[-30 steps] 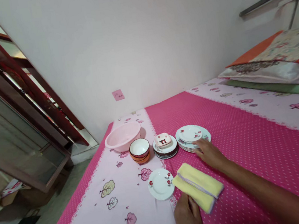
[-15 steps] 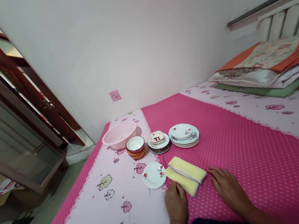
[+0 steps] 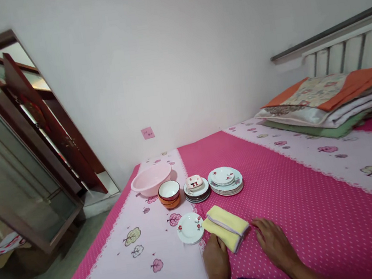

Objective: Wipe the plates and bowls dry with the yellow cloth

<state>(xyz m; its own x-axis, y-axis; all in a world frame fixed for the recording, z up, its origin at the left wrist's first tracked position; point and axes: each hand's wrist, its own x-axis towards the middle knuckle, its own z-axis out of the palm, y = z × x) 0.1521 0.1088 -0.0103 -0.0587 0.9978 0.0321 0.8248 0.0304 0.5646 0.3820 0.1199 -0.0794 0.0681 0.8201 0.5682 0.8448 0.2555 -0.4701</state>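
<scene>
A folded yellow cloth [image 3: 226,227] with a grey edge lies on the pink bedspread in front of me. My left hand [image 3: 216,259] rests at its near left edge, fingers loosely bent and the tips close against the cloth; I see no grip on it. Beside the cloth's right corner, my right hand [image 3: 273,241] lies with fingers stretched out, holding nothing. Left of the cloth is a white plate [image 3: 190,228] with red flowers, its rim close to the cloth's corner.
Behind stand stacked bowls [image 3: 169,195], a plate stack [image 3: 198,195] topped by a small square dish [image 3: 194,182], and another stack of flowered plates [image 3: 225,181]. A pink basin [image 3: 152,181] sits at the back left. Pillows [image 3: 326,101] are piled at right.
The view has tilted up and turned slightly, so the bed items appear lower. My hands and the cloth keep nearly the same places relative to each other.
</scene>
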